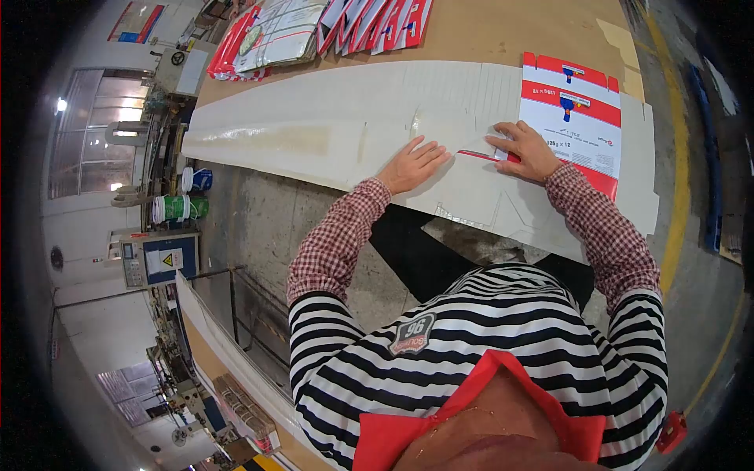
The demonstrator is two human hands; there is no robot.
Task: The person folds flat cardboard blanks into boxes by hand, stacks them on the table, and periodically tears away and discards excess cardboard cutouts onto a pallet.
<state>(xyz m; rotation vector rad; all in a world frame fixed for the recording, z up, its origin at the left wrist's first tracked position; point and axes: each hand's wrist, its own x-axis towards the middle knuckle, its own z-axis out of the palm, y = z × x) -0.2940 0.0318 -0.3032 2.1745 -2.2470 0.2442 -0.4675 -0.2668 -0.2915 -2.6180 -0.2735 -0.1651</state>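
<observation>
My left hand (414, 165) lies flat on the white board (275, 129) with its fingers stretched out and nothing in it. Just to the right of its fingertips is a thin red-and-white printed card (477, 155), seen almost edge-on. My right hand (530, 155) has its thumb and forefinger around the right end of this card. Part of the card is hidden by those fingers. Behind and beside the right hand lies a flat printed carton (585, 129), red and white with a blue picture, its lower left part covered by the hand.
At the table's far side are bundled white sheets (283, 33) and a row of red-and-white cartons (381, 27). Brown cardboard (487, 31) covers the table beyond the board. Left on the floor side stand tubs (179, 208) and a control cabinet (161, 259).
</observation>
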